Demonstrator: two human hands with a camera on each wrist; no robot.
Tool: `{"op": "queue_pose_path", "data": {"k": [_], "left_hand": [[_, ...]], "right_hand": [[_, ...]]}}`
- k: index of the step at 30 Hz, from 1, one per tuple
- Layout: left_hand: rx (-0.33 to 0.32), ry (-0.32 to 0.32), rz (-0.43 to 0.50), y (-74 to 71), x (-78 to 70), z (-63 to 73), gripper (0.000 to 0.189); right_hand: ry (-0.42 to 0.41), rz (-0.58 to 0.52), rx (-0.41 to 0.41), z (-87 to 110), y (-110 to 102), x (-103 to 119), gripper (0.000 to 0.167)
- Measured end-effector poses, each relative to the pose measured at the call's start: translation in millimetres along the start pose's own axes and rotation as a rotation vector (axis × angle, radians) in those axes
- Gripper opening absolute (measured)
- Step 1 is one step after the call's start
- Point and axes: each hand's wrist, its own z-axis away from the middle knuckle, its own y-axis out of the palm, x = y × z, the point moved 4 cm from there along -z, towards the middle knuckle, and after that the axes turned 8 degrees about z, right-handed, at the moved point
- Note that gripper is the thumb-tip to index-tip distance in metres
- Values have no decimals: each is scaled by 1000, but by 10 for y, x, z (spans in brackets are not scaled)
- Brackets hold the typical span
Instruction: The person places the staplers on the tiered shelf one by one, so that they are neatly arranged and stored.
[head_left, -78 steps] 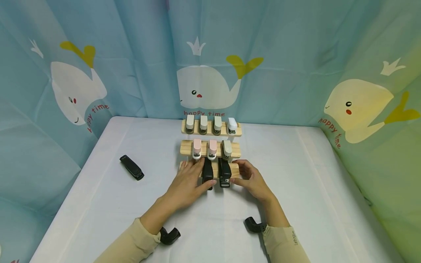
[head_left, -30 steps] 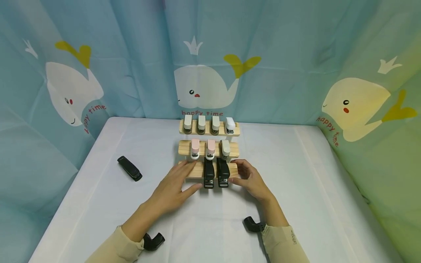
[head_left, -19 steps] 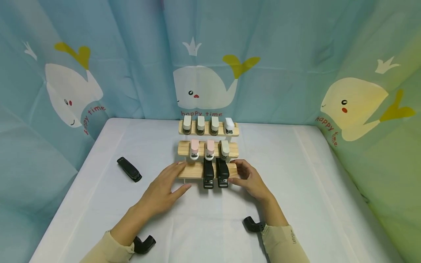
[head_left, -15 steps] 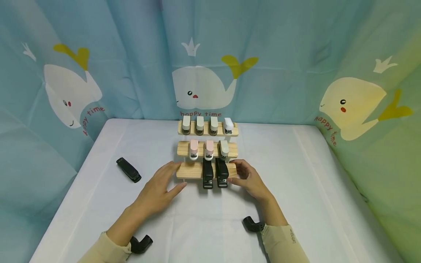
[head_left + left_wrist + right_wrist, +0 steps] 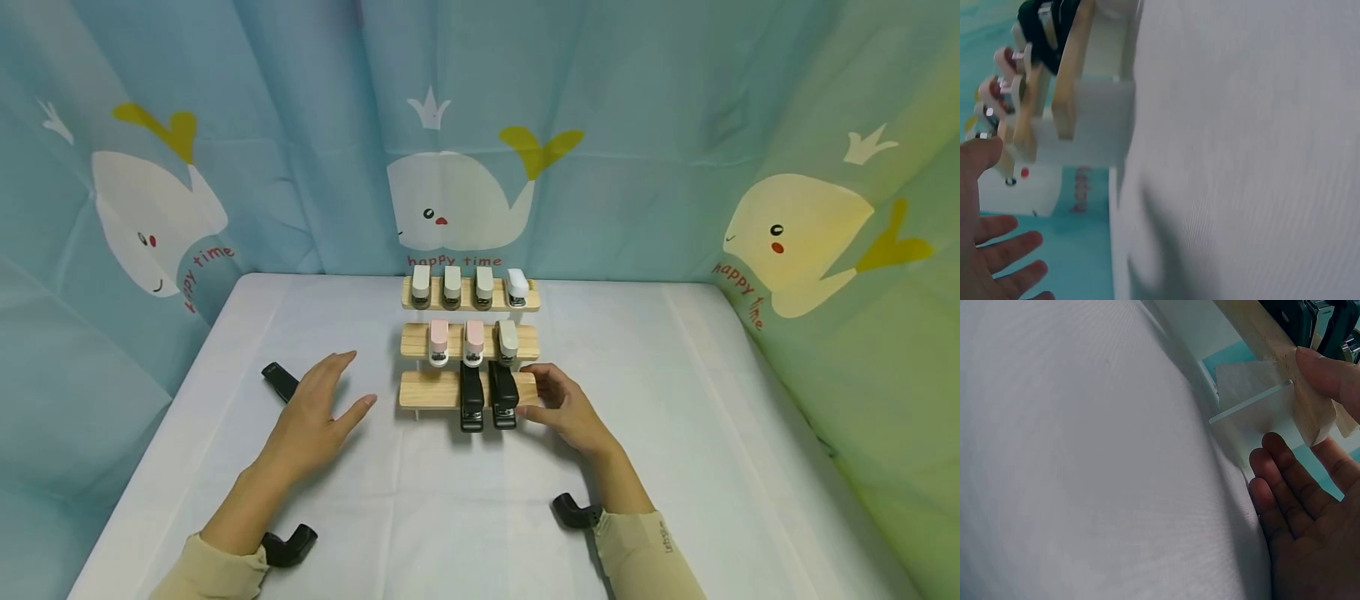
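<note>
A three-step wooden rack [image 5: 429,392] stands mid-table with small staplers on it. On its lowest step sit two black staplers [image 5: 472,396]. The middle step carries two pink staplers [image 5: 474,337] and a pale grey one [image 5: 507,339]. My right hand [image 5: 576,421] grips the right end of the lowest step, thumb on the front edge and index finger behind; in the right wrist view the other fingers lie beside the clear leg [image 5: 1254,403]. My left hand [image 5: 306,433], fingers spread and holding nothing, hovers by a loose black stapler [image 5: 279,382], partly covering it.
Three grey staplers [image 5: 452,285] and a white stapler [image 5: 517,285] line the top step. A white cloth covers the table [image 5: 465,517]. A blue curtain [image 5: 637,108] printed with whales hangs behind. Black curved pieces [image 5: 289,547] sit at both wrists.
My left hand has left the left black stapler on the lowest step and moved left, off the rack, to the loose stapler. My right hand stays at the rack's right end.
</note>
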Motion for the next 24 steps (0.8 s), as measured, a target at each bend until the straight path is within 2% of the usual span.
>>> {"op": "queue_pose_path", "data": {"k": [6, 12, 17, 21, 24], "left_hand": [[-34, -49, 12, -183, 165, 7, 71], [-45, -138, 30, -369, 345, 34, 81], [-45, -226, 49, -466, 483, 41, 91], [-25, -308, 53, -498, 587, 45, 102], [15, -375, 52, -501, 674, 54, 111]], "right_hand": [[2, -1, -2, 3, 0, 2, 60], [6, 0, -6, 2, 4, -16, 60], [10, -2, -9, 2, 0, -15, 60], [7, -3, -9, -2, -1, -21, 59], [7, 1, -4, -1, 8, -20, 59]]}}
